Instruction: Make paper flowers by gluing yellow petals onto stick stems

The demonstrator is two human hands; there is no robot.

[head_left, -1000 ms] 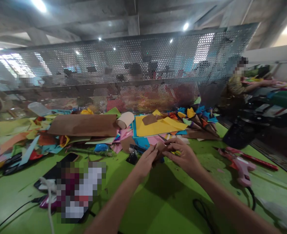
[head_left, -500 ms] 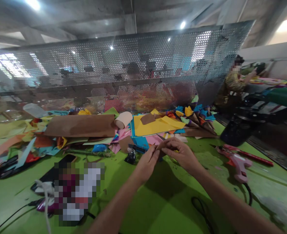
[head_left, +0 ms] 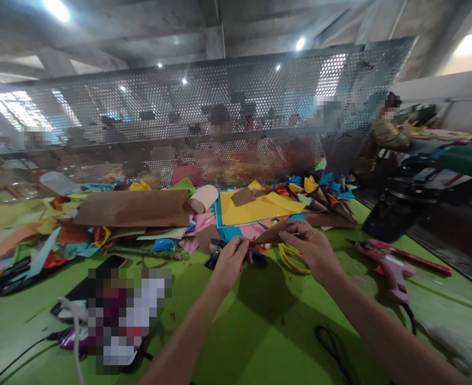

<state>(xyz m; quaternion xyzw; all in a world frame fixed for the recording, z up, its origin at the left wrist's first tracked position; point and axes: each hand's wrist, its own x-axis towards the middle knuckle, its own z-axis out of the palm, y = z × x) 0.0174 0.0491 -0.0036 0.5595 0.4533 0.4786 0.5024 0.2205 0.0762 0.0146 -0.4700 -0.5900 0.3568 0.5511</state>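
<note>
A piece of brown paper (head_left: 268, 234), curled and narrowing toward the left, is stretched between my hands above the green table. My left hand (head_left: 232, 255) is closed, pinching its narrow left end. At the wider right end my right hand (head_left: 312, 245) grips the paper between thumb and fingers. A yellow ring-shaped thing (head_left: 287, 259) shows on the table just under my right hand. Beside my left hand lies a small black bundle (head_left: 211, 262), partly covered by it. A pink glue gun (head_left: 396, 275) lies to the right of my right arm.
Brown sheets (head_left: 133, 207), a beige roll (head_left: 202, 199) and yellow paper (head_left: 255, 208) line the back. Finished-looking paper flowers in brown cones (head_left: 319, 195) lie back right. A phone (head_left: 95, 280), cables and a red pen (head_left: 424, 260) lie around. A person (head_left: 390, 131) sits far right.
My hands have moved apart, the left one leftward and the right one rightward. The brown paper now shows stretched between them, and the yellow ring has come into view.
</note>
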